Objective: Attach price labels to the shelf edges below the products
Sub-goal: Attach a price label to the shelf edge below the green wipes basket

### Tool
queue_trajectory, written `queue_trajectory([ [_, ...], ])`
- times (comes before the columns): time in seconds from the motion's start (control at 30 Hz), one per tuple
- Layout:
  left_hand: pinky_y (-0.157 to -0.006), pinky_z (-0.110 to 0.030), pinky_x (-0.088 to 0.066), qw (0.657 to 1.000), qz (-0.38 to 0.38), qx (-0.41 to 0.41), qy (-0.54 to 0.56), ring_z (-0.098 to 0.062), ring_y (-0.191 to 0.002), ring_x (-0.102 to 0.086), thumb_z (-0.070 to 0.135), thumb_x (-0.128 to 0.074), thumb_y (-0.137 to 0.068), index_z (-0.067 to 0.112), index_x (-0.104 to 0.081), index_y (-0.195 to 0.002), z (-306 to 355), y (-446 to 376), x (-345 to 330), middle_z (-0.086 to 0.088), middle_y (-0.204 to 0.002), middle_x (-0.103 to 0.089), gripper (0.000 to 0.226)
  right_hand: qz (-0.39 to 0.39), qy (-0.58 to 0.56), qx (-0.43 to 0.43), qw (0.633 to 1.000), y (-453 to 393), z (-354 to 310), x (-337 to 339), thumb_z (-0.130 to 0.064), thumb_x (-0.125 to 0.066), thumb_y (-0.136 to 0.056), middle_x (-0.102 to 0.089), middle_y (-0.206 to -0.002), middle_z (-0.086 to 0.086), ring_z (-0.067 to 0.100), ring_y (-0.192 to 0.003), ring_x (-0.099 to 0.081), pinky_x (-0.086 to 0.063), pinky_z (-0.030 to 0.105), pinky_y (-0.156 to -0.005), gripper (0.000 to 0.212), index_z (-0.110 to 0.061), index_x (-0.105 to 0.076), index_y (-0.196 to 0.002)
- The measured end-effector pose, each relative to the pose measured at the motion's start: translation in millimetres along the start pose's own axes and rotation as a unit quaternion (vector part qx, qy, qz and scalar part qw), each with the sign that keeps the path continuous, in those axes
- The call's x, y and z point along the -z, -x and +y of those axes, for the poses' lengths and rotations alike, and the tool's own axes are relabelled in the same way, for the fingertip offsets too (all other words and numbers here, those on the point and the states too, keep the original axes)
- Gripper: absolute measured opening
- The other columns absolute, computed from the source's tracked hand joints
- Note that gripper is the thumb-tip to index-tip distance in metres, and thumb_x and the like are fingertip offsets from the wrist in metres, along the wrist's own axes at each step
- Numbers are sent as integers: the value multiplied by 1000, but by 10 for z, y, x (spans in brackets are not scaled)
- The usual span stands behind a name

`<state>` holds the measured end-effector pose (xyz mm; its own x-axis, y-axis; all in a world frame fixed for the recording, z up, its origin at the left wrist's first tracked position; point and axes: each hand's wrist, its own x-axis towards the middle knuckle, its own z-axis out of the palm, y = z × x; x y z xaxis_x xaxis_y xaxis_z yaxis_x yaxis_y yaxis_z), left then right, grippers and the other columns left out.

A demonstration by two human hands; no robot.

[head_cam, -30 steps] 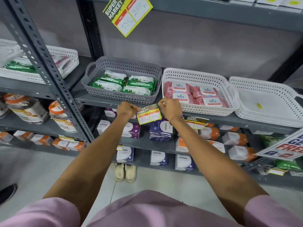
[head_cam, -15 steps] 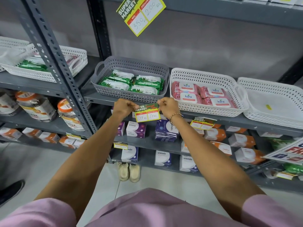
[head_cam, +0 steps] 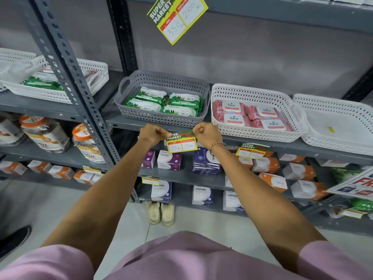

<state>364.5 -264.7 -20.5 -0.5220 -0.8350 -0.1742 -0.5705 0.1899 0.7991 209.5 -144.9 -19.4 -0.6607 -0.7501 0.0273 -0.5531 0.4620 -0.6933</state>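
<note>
Far left: white basket (head_cam: 60, 98) with green packs, jars (head_cam: 46, 134) one level lower. Then grey basket (head_cam: 163, 118) holding green wipes (head_cam: 161, 104), on the shelf (head_cam: 125, 123) at the middle.

Just under that basket, at the shelf edge: left hand (head_cam: 153, 134), curled, fingers pressed on the left top corner of the label (head_cam: 181, 143). Label flat against the edge now, upper border level with it, "99" and "50" readable; half a second ago lower and a little tilted, one second ago clearly off the edge and slanted. So, raised and straightened: probably the pressing-on step, nearly finished for this product.

Right hand (head_cam: 207, 134), closed like a fist, pinching or pushing the right top corner; exact finger contact hidden. Cannot tell if the label sticks already.

Further right: white basket with pink wipes (head_cam: 252, 118), a second label (head_cam: 252, 151) already hanging below it, then an empty basket (head_cam: 339, 126).
</note>
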Motion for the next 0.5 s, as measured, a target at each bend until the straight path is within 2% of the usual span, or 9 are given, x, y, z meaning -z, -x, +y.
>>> queue_trajectory([
  [0.1, -82, -20, -41, 1000, 13, 8, 11, -11, -86, -60, 26, -81, -71, 7, -74, -85, -25, -15, 42, -8, -93, -74, 23, 1, -7, -3, 1000, 7, -7, -53, -10, -50, -86, -70, -75, -3, 14, -80, -66, -57, 33, -80, 27, -27, -63, -70],
  [0.23, -85, -20, -42, 1000, -5, 19, 3, -10, -88, -59, 24, -81, -71, 8, -75, -84, -55, -51, 79, -8, -95, -74, 22, 4, -13, -1, 1000, 25, -1, -113, -12, -53, -86, -57, -58, -17, 12, -74, -63, -56, 32, -79, 23, -26, -66, -74],
  [0.43, -86, -16, -41, 999, -33, 16, -25, -7, -89, -59, 2, -64, -85, -1, -72, -90, -30, -123, 185, -10, -102, -72, 10, 10, -15, -5, 1000, 53, -38, -256, -15, -54, -85, -58, -60, -15, 15, -77, -65, -57, 34, -77, 19, -26, -65, -75],
  [0.5, -94, -20, -43, 998, -37, 11, -43, -12, -94, -61, -2, -58, -87, -1, -72, -90, -66, -166, 244, -12, -103, -72, 14, 10, -16, -5, 1000, 46, -59, -291, -16, -53, -86, -58, -61, -15, 15, -77, -66, -57, 32, -75, 19, -25, -66, -77],
])
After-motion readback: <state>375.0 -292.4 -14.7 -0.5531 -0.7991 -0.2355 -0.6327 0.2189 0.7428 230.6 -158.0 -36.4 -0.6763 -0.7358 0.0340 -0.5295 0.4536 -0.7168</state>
